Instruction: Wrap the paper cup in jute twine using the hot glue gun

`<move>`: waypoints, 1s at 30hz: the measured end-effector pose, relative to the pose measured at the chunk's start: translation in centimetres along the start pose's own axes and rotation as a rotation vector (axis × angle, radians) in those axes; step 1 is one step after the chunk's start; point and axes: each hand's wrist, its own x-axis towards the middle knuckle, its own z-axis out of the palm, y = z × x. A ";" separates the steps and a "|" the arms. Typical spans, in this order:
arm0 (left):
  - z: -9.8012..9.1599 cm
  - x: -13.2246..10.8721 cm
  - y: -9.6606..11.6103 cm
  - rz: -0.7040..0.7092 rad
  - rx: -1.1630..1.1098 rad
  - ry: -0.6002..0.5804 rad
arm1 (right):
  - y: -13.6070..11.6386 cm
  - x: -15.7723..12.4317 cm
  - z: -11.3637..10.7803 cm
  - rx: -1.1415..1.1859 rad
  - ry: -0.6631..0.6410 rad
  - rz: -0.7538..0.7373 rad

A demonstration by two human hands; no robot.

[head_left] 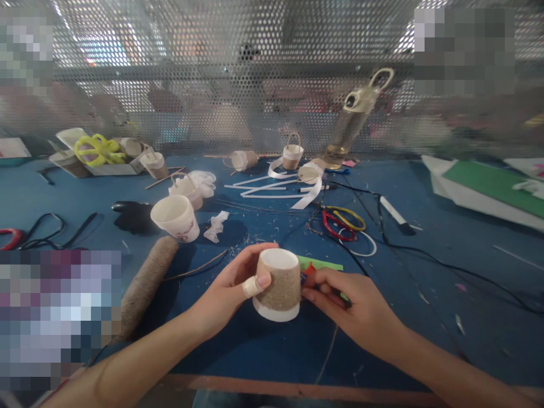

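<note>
My left hand (pixel 232 286) is closed around a small paper cup (pixel 280 286), a plaster or tape wrapped round its thumb. Brown twine covers the cup's middle, leaving white bands at top and bottom. Against the cup's right side, my right hand (pixel 357 303) is pinched shut; a small red and dark piece shows at its fingertips, too hidden to name. Behind that hand lies a bright green strip (pixel 329 265). A thick roll of twine (pixel 148 280) rests left of my left hand, with a loose strand (pixel 199 267) reaching toward the cup.
A white paper cup (pixel 175 218) stands behind the roll. Small twine-wrapped baskets (pixel 293 157), white ribbon strips (pixel 276 190) and a tilted-looking bottle (pixel 346 130) are at the back. Red and yellow scissor handles (pixel 340 224) and black cords (pixel 442 255) lie right. Perforated metal (pixel 238 85) bounds the table.
</note>
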 end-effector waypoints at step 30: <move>0.0 0.2 2.0 -0.050 -0.464 0.185 | 1.9 -0.1 -2.3 -0.590 -0.039 -0.242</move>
